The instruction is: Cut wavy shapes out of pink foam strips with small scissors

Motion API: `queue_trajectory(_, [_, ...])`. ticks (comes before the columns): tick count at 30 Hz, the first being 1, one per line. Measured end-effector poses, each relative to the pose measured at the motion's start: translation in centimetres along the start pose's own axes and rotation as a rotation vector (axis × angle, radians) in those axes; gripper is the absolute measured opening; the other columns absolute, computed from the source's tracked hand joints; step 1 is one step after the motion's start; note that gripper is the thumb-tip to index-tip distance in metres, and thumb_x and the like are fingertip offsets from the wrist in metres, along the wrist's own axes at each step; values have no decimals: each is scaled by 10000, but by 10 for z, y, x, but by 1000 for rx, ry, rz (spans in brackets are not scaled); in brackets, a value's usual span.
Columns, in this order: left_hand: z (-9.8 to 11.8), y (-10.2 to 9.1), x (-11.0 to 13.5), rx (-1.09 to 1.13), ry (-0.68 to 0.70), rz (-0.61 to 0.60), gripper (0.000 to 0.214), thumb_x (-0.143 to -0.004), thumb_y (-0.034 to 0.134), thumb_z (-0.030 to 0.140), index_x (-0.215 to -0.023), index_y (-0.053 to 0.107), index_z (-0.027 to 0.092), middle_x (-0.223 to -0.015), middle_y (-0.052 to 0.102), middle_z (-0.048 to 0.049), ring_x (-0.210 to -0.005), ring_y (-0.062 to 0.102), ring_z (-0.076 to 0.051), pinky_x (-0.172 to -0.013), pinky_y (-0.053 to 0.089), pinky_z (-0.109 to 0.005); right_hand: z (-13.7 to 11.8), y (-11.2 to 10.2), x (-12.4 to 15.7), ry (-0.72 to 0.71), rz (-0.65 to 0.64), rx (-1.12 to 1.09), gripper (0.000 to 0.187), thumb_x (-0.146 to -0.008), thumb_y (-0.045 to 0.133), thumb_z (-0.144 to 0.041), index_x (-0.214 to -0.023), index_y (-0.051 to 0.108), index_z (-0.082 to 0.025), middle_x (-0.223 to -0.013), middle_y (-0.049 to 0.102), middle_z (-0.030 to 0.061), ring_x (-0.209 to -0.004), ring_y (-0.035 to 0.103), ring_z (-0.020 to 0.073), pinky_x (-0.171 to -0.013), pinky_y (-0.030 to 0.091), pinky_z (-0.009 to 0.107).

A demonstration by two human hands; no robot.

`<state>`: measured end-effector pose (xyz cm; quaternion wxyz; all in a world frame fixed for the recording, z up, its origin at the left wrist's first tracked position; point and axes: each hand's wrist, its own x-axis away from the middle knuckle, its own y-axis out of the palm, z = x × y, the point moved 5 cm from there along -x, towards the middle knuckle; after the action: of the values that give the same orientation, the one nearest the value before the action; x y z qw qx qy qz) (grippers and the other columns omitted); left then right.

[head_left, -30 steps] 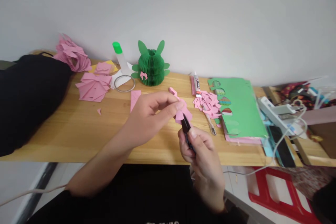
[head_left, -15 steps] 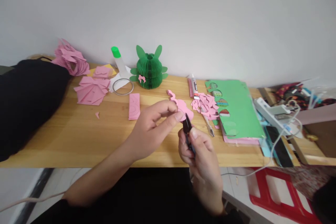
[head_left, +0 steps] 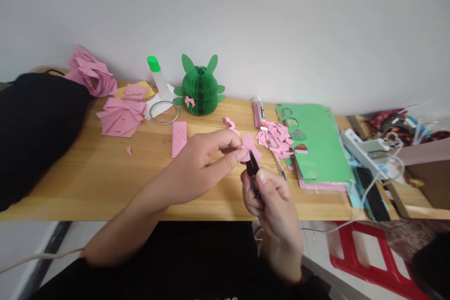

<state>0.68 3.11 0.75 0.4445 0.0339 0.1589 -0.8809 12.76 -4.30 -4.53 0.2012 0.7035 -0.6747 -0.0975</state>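
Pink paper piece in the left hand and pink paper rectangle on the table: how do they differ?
The curvy pink paper piece is held in the left hand; the rectangular pink paper piece lies on the wooden table. The curvy piece has a rounded outline, whereas the rectangular one has straight sides. Black-bladed scissors are at the curvy piece, away from the rectangular one. Both are pink.

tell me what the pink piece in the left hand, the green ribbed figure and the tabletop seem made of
Pink piece: probably matte paper or thin card, judging by its even colour and cut outline.
Green ribbed figure: likely matte paper, given its many thin, fanned layers.
Tabletop: wood or wood-look laminate, with streaky grain and a slight sheen.
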Motion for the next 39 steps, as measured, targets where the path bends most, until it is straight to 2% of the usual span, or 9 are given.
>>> queue_trajectory(5, [-2, 0, 0, -13, -41, -12, 185, -936, 534, 225, -795, 643, 177, -801, 685, 15, -847, 649, -126, -732, 495, -200, 2, 0, -2, -6, -18, -25, 345, -941, 575, -450, -747, 582, -165, -508, 288, -93, -418, 153, 42, -365, 131, 164])
queue_trajectory(13, [-2, -2, 0, 44, -47, -33, 151, -938, 545, 226, -854, 666, 189, -898, 721, 29, -882, 654, -99, -756, 500, -172, 2, 1, 0, 5, -23, -61, 346, -936, 589, -441, -735, 583, -159, -508, 276, -96, -415, 146, 35, -360, 121, 150])
queue_trajectory(26, [-1, -2, -1, 55, -22, 23, 144, -909, 586, 209, -853, 712, 164, -832, 725, 11, -834, 662, -112, -751, 509, -195, 4, 1, -1, 4, -7, -76, 347, -917, 614, -449, -727, 584, -161, -492, 295, -96, -408, 144, 35, -354, 107, 150])
queue_trajectory(39, [-6, -2, -7, 84, -40, -41, 182, -928, 548, 241, -811, 667, 168, -859, 710, 0, -884, 657, -128, -787, 496, -213, 7, -2, -6, 39, -8, -74, 381, -894, 627, -491, -712, 565, -163, -490, 262, -109, -404, 110, 28, -349, 99, 144])
